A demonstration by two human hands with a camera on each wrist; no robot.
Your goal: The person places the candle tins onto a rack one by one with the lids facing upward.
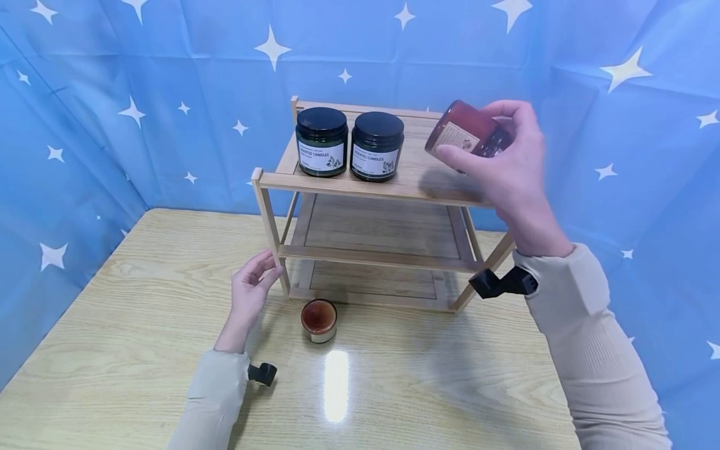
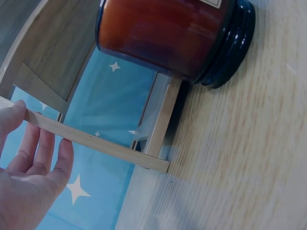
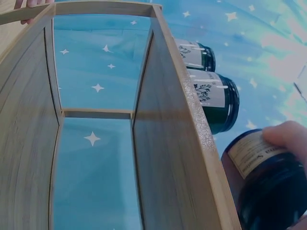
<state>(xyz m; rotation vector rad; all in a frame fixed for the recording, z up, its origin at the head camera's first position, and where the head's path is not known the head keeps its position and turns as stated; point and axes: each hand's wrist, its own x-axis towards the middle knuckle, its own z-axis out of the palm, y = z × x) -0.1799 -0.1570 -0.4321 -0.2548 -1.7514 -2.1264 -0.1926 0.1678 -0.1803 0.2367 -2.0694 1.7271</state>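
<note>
My right hand (image 1: 514, 159) grips an amber candle jar (image 1: 462, 128) with a dark lid and a cream label. The jar is tilted over the right part of the wooden rack's top shelf (image 1: 419, 140), its lid end toward the palm. Two dark green scented candle jars, one on the left (image 1: 322, 142) and one beside it (image 1: 377, 147), stand upright on that shelf. My left hand (image 1: 251, 290) holds the rack's front left leg (image 2: 91, 139) between thumb and fingers. Another amber jar (image 1: 319, 320) stands upside down on its dark lid (image 2: 235, 45) in front of the rack.
The rack has a middle shelf (image 1: 382, 231) and a bottom shelf (image 1: 374, 281) under the top one. It stands on a light wood-grain table (image 1: 140, 312). A blue curtain (image 1: 225, 81) with white stars hangs behind and at both sides.
</note>
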